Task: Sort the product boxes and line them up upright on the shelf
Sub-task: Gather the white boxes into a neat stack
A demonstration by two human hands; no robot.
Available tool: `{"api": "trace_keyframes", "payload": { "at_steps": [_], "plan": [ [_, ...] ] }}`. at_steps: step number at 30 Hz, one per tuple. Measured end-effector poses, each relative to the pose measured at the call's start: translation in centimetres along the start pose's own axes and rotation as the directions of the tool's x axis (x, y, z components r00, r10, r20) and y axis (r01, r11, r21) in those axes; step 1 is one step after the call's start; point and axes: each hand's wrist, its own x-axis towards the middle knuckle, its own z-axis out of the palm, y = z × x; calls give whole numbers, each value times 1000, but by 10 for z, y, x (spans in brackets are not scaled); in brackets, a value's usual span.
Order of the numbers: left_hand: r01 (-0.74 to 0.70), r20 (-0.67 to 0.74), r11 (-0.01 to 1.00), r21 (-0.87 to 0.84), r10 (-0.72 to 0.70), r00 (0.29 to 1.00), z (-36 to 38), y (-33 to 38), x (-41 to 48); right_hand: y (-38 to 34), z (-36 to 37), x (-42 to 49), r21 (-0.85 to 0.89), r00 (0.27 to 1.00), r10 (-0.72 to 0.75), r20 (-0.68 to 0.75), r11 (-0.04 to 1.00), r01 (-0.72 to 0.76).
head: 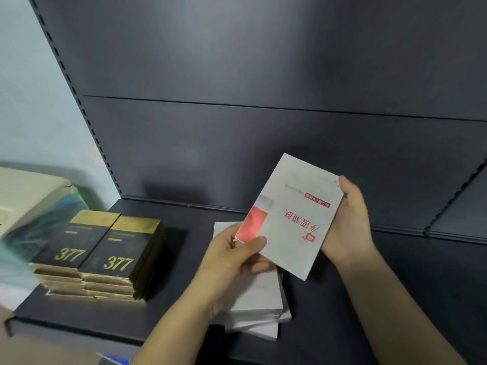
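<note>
Both hands hold one flat white box (295,217) with red print, tilted and upside down, above the dark shelf (179,262). My left hand (232,256) pinches its lower left corner by the red patch. Along its right edge lies my right hand (347,222). Under the held box a stack of white boxes (258,301) lies flat on the shelf, partly hidden by my left arm. To the left, two stacks of black and gold boxes marked 377 (105,248) lie flat side by side.
The shelf's dark back panel (263,143) rises behind, with a slotted upright (87,119) at its left. A second shelf bay (458,219) adjoins on the right. Blurred cream and teal packages (34,206) sit at the far left, off the shelf's end.
</note>
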Motion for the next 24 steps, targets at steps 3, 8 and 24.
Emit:
{"api": "trace_keyframes", "payload": {
  "at_steps": [3, 8, 24],
  "plan": [
    [-102, -235, 994, 40, 109, 966, -17, 9, 0, 4, -7, 3, -33, 998, 9, 58, 999, -7],
    [-172, -450, 957, 233, 263, 853, -49, 39, 10, 20, -19, -9, -354, 972, 183, 146, 927, -121],
    [272, -356, 922, 275, -166, 920, -69, -31, 14, 78, -7, -29, -888, 988, 141, -67, 443, -123]
  ]
}}
